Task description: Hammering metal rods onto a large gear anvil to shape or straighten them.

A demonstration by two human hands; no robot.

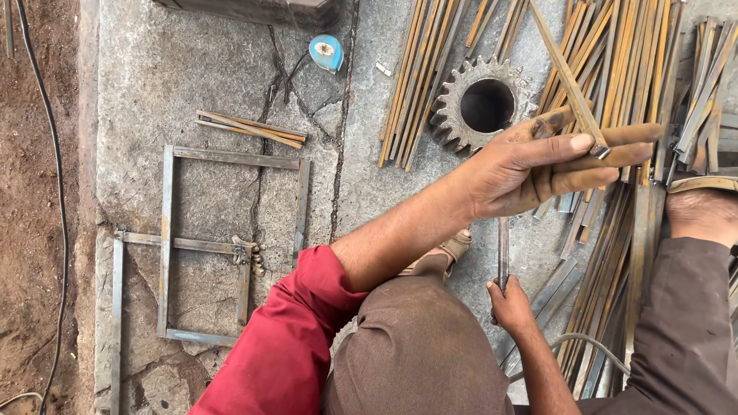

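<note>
Left hand (538, 165): pinches long rusty flat steel strip (565, 73), lifted from strip pile (623, 77) beneath. Right hand (509, 303): fisted round short grey steel bar (503, 250), held upright nearby.

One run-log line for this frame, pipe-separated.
left hand: pinching thin metal strip | right hand: gripping upright flat bar | nearby: gear, strip pile, welded frame, tape measure
</note>
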